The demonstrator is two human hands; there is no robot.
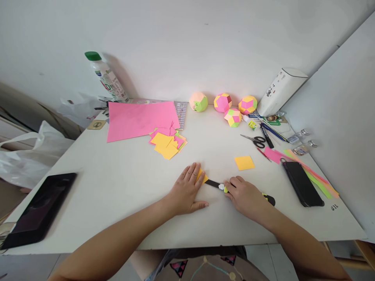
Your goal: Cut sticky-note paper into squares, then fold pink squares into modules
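Left hand (187,191) fingers (191,173) lie flat and slightly spread, pressing a yellow paper square (203,176) onto the white tabletop (117,183). Right hand (244,195) fingers are closed around a utility knife (215,184). The knife lies left to right, its tip pointing left at the paper. Just beyond the knife is a loose orange square (244,162). Scissors (254,139) are farther back, and a black phone (303,183) lies to the knife's right.

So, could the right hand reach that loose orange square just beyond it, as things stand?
Probably yes: the orange square lies flat just beyond the right hand, nothing between them. But that hand grips a cutter, so it isn't free.
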